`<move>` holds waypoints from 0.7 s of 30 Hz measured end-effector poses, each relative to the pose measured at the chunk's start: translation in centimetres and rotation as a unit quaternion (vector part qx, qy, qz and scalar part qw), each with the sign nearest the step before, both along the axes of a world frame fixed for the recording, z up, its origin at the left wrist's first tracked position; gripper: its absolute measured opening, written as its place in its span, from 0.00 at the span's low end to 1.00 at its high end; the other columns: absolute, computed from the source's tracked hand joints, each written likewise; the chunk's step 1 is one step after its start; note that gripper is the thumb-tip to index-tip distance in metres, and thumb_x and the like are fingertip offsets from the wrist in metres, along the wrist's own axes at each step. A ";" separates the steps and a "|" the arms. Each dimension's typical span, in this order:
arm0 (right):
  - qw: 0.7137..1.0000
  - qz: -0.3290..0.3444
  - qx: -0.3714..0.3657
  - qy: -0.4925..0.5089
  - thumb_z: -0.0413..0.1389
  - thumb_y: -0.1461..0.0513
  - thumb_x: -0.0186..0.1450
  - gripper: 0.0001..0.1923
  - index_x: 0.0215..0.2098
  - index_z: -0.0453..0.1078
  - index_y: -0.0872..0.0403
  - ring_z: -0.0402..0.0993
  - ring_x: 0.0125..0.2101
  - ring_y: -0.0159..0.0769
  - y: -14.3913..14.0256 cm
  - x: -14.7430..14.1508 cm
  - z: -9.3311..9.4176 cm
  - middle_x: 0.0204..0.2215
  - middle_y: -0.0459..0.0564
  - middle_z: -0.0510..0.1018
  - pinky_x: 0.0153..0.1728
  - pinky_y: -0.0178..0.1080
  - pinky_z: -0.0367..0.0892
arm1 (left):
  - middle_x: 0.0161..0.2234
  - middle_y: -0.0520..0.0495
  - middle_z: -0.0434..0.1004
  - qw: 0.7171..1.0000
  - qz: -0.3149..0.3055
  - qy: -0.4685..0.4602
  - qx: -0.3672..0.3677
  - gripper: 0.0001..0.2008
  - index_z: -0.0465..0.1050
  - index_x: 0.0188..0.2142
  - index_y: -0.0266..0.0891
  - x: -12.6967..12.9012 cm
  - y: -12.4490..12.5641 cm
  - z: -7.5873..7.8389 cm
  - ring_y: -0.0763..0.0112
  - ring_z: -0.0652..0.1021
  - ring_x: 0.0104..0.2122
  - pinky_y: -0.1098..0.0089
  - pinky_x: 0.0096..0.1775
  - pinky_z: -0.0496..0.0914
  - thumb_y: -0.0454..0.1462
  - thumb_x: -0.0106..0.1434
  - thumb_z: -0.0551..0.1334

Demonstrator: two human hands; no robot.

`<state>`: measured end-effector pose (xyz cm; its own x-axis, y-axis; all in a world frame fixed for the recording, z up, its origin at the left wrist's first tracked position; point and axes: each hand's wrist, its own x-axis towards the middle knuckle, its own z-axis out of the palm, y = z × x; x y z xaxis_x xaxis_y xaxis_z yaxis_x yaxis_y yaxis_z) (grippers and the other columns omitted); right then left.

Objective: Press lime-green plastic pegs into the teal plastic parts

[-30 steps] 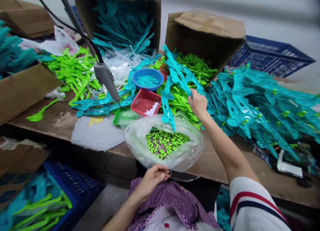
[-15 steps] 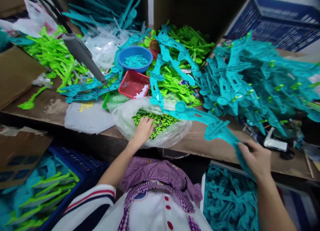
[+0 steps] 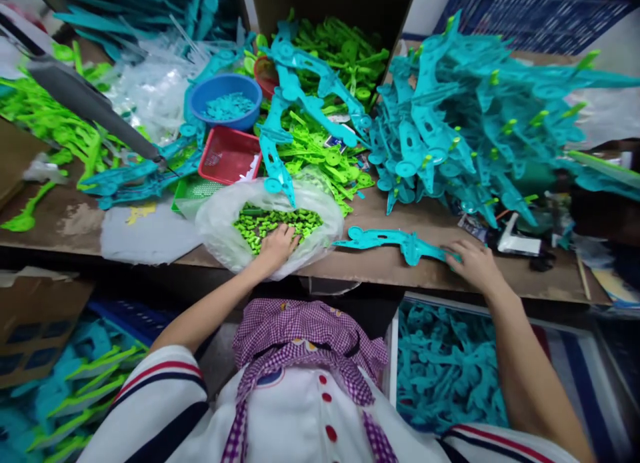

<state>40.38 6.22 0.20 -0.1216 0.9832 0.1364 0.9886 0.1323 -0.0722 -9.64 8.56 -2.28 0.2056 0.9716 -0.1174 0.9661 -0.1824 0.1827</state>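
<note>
My left hand (image 3: 277,247) reaches into a clear plastic bag (image 3: 220,223) and rests on the small green plastic pieces (image 3: 260,221) inside; whether it grips any is hidden. My right hand (image 3: 474,264) holds one end of a long teal plastic part (image 3: 390,239) that lies flat on the wooden bench (image 3: 390,269) near its front edge. A big pile of similar teal parts with green clips (image 3: 465,123) lies just behind the right hand.
A red tray (image 3: 227,156), a blue bowl (image 3: 225,101) of teal bits and green parts (image 3: 325,156) sit behind the bag. A grey hanging tool (image 3: 85,103) points down at left. Bins of teal parts (image 3: 445,363) stand under the bench.
My right hand took a teal part from the middle heap, swung it right and down, and laid it on the bench. My left hand rose from my lap into the bag.
</note>
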 end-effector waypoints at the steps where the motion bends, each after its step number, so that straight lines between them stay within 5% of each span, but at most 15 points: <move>1: 0.999 0.018 0.028 -0.003 0.46 0.52 0.65 0.22 0.43 0.78 0.52 0.77 0.41 0.47 0.4 -1.6 0.2 0.40 0.57 0.81 0.39 0.46 0.67 | 0.49 0.36 0.72 1.000 0.003 -0.011 -0.006 0.19 0.72 0.50 0.37 0.1 0.1 0.2 0.57 0.75 0.45 0.64 0.41 0.66 0.44 0.73 0.48; 4: 0.993 0.084 0.059 0.057 0.46 0.55 0.70 0.21 0.54 0.72 0.54 0.73 0.49 0.46 0.4 -8.5 0.4 0.48 0.58 0.78 0.47 0.46 0.65 | 0.48 0.37 0.75 0.997 0.023 -0.067 0.006 0.18 0.73 0.48 0.37 -0.2 1.1 0.9 0.57 0.77 0.43 0.65 0.41 0.66 0.45 0.72 0.51; 8: 0.978 0.122 0.085 0.144 0.49 0.58 0.71 0.15 0.49 0.74 0.52 0.75 0.46 0.44 -1.1 -18.0 0.3 0.46 0.57 0.80 0.49 0.47 0.65 | 0.42 0.41 0.79 0.965 0.097 -0.227 0.084 0.14 0.76 0.43 0.37 -1.7 2.9 2.6 0.63 0.77 0.40 0.69 0.41 0.65 0.43 0.69 0.57; 10: 0.959 0.114 0.103 0.237 0.49 0.59 0.71 0.13 0.47 0.75 0.50 0.76 0.42 0.43 -1.6 -21.6 0.8 0.42 0.54 0.81 0.46 0.47 0.67 | 0.31 0.46 0.78 0.924 0.157 -0.342 0.067 0.14 0.76 0.37 0.36 -2.3 3.4 3.5 0.69 0.75 0.30 0.71 0.34 0.64 0.45 0.67 0.59; 13: 0.900 0.148 0.071 0.403 0.53 0.57 0.70 0.12 0.49 0.74 0.45 0.76 0.39 0.42 -1.1 -26.3 2.3 0.39 0.51 0.80 0.42 0.46 0.71 | 0.18 0.56 0.63 0.811 0.235 -0.531 -0.067 0.20 0.72 0.31 0.36 -1.8 2.9 4.9 0.79 0.61 0.16 0.74 0.22 0.54 0.52 0.64 0.59; 16: 0.841 0.174 0.027 0.511 0.56 0.53 0.68 0.15 0.51 0.73 0.45 0.76 0.35 0.39 0.9 -29.9 3.6 0.39 0.50 0.79 0.36 0.44 0.73 | 0.18 0.59 0.57 0.707 0.219 -0.645 -0.191 0.26 0.68 0.28 0.37 0.6 1.5 6.4 0.84 0.55 0.13 0.77 0.18 0.47 0.59 0.60 0.60; 21: 0.799 0.139 0.006 0.585 0.59 0.49 0.65 0.16 0.43 0.75 0.49 0.76 0.34 0.37 4.3 -30.3 5.0 0.35 0.49 0.79 0.36 0.42 0.74 | 0.18 0.58 0.57 0.663 0.119 -0.690 -0.266 0.30 0.63 0.24 0.37 6.5 1.6 8.9 0.86 0.56 0.13 0.79 0.17 0.47 0.62 0.58 0.60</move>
